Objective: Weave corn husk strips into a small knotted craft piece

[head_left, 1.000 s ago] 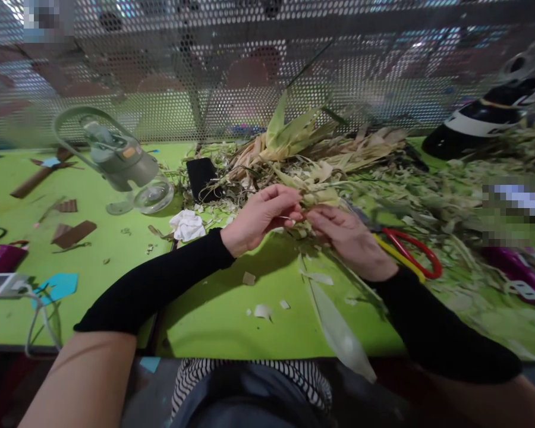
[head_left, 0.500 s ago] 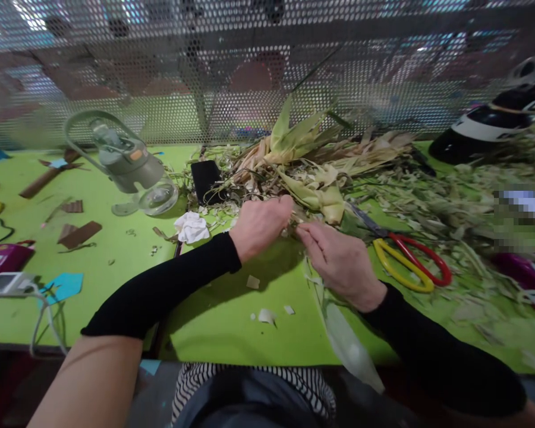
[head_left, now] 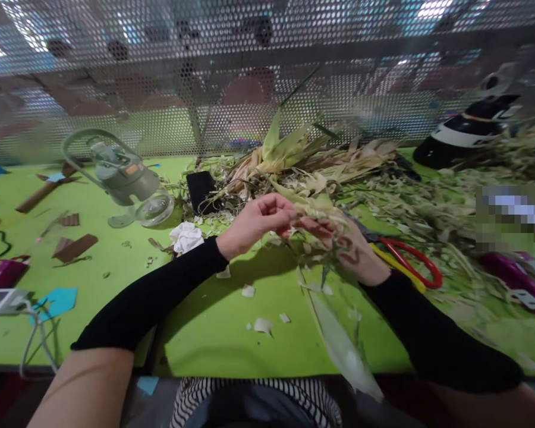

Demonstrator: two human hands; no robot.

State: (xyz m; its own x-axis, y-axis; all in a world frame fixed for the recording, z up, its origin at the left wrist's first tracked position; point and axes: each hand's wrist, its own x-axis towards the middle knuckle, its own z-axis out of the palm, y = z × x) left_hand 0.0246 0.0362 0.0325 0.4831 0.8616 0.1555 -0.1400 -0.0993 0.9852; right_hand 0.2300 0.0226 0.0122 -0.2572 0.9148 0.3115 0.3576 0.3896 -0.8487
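Left hand (head_left: 259, 221) curled beside right hand (head_left: 351, 246)

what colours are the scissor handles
One red handle, one yellow handle; best seen in the head view.

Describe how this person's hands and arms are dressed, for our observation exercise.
The left hand and right hand are ungloved. The left sleeve and right sleeve are black, close-fitting and without visible markings, each running from the wrist up the forearm; beyond their upper ends, the arms are bare.

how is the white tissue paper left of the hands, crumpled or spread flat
Crumpled: the white tissue paper is bunched into a wad with visible folds.
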